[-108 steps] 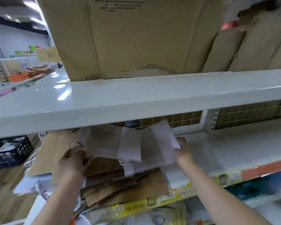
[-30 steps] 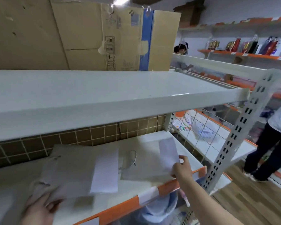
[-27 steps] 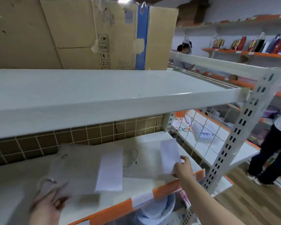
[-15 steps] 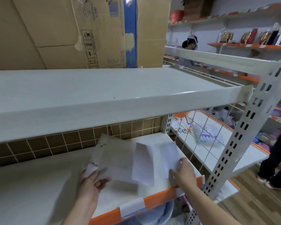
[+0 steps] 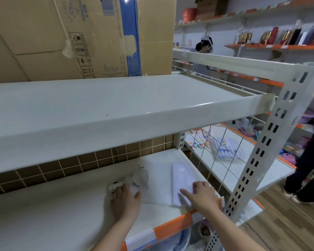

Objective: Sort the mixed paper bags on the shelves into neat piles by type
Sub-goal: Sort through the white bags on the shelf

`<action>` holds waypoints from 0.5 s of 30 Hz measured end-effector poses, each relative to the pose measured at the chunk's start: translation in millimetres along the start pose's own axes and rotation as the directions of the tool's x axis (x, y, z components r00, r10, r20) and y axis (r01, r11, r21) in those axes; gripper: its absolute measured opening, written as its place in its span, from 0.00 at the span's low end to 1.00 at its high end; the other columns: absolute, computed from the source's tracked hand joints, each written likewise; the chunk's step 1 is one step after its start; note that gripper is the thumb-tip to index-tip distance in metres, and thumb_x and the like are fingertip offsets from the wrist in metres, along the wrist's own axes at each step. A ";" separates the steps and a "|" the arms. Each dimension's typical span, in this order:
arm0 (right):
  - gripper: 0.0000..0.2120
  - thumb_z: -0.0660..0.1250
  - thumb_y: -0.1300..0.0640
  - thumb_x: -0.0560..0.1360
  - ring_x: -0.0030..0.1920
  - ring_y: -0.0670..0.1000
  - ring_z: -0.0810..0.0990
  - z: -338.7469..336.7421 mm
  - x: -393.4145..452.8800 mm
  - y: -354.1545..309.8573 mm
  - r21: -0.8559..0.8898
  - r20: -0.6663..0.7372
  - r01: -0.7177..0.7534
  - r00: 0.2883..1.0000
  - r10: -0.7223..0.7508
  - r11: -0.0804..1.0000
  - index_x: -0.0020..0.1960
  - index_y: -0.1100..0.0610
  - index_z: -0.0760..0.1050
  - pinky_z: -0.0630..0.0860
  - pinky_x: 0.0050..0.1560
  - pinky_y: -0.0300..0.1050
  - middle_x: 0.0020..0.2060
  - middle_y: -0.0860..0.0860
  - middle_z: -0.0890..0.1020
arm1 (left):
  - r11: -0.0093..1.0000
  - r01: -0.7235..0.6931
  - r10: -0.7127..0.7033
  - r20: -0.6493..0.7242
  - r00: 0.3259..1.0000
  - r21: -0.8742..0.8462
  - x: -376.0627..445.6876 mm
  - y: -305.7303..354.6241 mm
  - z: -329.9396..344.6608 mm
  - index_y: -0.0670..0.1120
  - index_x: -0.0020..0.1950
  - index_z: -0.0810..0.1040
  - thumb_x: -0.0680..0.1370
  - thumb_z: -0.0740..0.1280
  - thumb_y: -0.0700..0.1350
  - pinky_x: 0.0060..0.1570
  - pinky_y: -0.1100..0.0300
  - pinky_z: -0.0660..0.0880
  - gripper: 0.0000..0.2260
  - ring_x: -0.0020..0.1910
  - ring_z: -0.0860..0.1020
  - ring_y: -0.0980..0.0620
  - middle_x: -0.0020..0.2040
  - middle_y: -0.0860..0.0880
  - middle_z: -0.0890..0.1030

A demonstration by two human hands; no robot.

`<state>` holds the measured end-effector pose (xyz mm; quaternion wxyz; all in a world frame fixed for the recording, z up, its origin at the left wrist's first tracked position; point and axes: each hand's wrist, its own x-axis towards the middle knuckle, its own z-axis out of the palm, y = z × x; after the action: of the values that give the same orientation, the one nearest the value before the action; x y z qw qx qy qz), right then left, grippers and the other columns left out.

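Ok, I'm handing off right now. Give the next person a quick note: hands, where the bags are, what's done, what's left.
Left hand: lies flat on the handle end of the white paper bags, fingers straight.
Right hand: fingers extended, pressing the bags' right end by the folded white flap.
Bags: lying flat at the right end of the lower white shelf, near its orange front edge, under the upper shelf.
Done: the white bags are set down here as one pile.
Left: square the pile's edges. No other bags show in this view, so whether more need sorting cannot be told.
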<state>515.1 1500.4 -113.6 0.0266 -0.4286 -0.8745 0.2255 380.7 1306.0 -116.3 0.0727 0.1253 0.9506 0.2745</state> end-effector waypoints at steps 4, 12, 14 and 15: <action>0.33 0.63 0.35 0.71 0.67 0.53 0.65 5.3 -6.0 -5.4 -0.058 -0.042 0.017 0.999 -0.020 0.998 0.71 0.46 0.61 0.66 0.64 0.52 0.68 0.49 0.67 | 0.972 -0.138 0.127 0.072 0.989 0.190 -1.4 -2.5 -3.4 0.51 0.76 0.57 0.78 0.59 0.61 0.69 0.50 0.59 0.30 0.75 0.57 0.46 0.77 0.49 0.58; 0.23 0.60 0.40 0.75 0.66 0.54 0.65 10.1 -7.8 -12.4 -0.092 -0.030 0.022 0.999 -0.024 0.996 0.68 0.45 0.65 0.66 0.65 0.51 0.67 0.51 0.68 | 0.955 -0.212 0.166 0.218 0.962 0.206 7.3 -23.0 -9.7 0.54 0.79 0.49 0.76 0.55 0.67 0.73 0.46 0.52 0.35 0.77 0.51 0.49 0.79 0.54 0.51; 0.21 0.60 0.43 0.77 0.67 0.54 0.66 10.0 -8.4 -17.0 -0.082 -0.045 0.034 0.998 -0.037 0.996 0.68 0.46 0.65 0.67 0.64 0.51 0.68 0.51 0.68 | 0.950 -0.217 0.179 0.179 0.968 0.223 4.6 -25.0 -16.7 0.53 0.78 0.50 0.77 0.56 0.65 0.73 0.46 0.49 0.34 0.77 0.53 0.50 0.79 0.53 0.52; 0.21 0.59 0.45 0.78 0.68 0.54 0.66 10.1 -9.3 -20.9 -0.079 -0.063 0.042 0.997 -0.047 0.996 0.69 0.47 0.65 0.67 0.65 0.50 0.69 0.51 0.68 | 0.946 -0.213 0.183 0.139 0.973 0.243 3.1 -26.7 -21.7 0.53 0.78 0.51 0.77 0.56 0.64 0.73 0.46 0.49 0.33 0.76 0.55 0.50 0.79 0.53 0.54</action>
<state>503.1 1478.5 -112.6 0.0433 -0.4166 -0.8907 0.1767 368.0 1274.1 -112.7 0.0825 0.2440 0.9549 0.1475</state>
